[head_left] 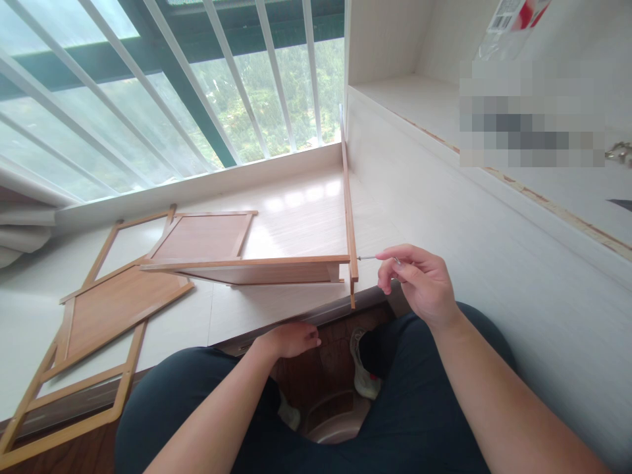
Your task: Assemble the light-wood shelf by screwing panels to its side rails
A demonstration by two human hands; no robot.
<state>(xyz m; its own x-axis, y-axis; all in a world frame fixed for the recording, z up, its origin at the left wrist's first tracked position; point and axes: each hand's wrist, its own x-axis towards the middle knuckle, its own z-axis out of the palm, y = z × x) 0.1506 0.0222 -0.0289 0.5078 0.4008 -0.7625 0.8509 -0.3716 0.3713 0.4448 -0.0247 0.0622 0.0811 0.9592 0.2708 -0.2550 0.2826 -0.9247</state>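
My right hand [419, 280] pinches a thin metal hex key [369, 257] between thumb and fingertips. The key's far end meets the side of a slim upright wooden frame [349, 224]. Against the frame's other side stands a wooden panel [276, 273] set on edge, with a pale rail along its top. My left hand [291, 339] hangs low between my knees, just in front of the ledge. Its fingers are loosely curled in, and nothing shows in them.
More wooden panels [118, 306] and an open frame [126, 388] lie on the pale ledge [296, 224] to the left. A white wall [469, 243] rises close on my right. Above it, a shelf [395, 99] holds a plastic bottle [513, 26]. Barred windows [237, 79] stand behind.
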